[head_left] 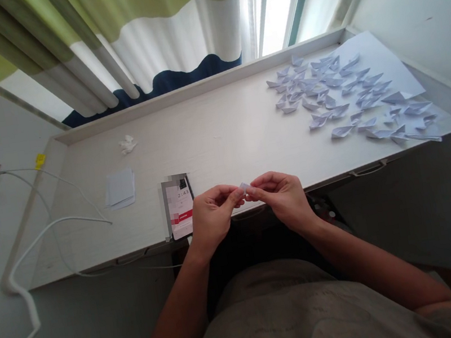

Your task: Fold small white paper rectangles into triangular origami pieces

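Between my two hands, over the desk's front edge, is a small folded piece of white paper (244,187). My left hand (214,212) pinches its left side with thumb and fingers. From the right, my right hand (282,197) pinches the same paper, so the two sets of fingertips nearly meet. Much of the paper is covered by the fingers, and its exact folded shape is too small to tell. Many folded paper boats (334,83) are spread over the right part of the desk. Just left of my left hand lies a phone (181,207) with its screen lit.
A stack of white paper squares (120,188) and a crumpled tissue (128,144) lie on the left of the white desk (211,131). White cables (66,220) cross the left end. A larger white sheet (380,61) lies at the right. Curtains (170,35) hang behind the raised back edge.
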Motion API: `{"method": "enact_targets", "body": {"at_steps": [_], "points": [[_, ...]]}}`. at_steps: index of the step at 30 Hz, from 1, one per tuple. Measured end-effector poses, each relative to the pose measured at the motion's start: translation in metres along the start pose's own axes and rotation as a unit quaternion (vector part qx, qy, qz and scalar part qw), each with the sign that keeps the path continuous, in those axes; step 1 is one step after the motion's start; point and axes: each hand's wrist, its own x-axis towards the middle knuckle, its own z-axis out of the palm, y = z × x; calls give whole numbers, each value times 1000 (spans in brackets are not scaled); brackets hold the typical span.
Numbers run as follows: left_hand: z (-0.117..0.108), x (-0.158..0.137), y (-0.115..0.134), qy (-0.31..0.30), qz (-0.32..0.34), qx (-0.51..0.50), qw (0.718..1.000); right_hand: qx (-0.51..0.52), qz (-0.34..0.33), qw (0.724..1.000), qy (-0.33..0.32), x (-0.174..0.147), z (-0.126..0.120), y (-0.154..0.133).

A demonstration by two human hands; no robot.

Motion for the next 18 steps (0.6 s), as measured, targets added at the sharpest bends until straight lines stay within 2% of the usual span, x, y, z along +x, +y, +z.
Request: {"method": "enact_targets", "body": {"at_steps": [5, 11, 18], "points": [[3, 3, -7, -5, 0, -37, 999, 15, -22, 1000, -3, 3, 3, -1], [4, 7, -9, 9, -19, -35, 999, -48, -55, 997, 25, 8, 1, -1], [14, 20, -5, 55, 1, -115, 992, 2, -106, 994, -30, 19, -1, -1]]}}
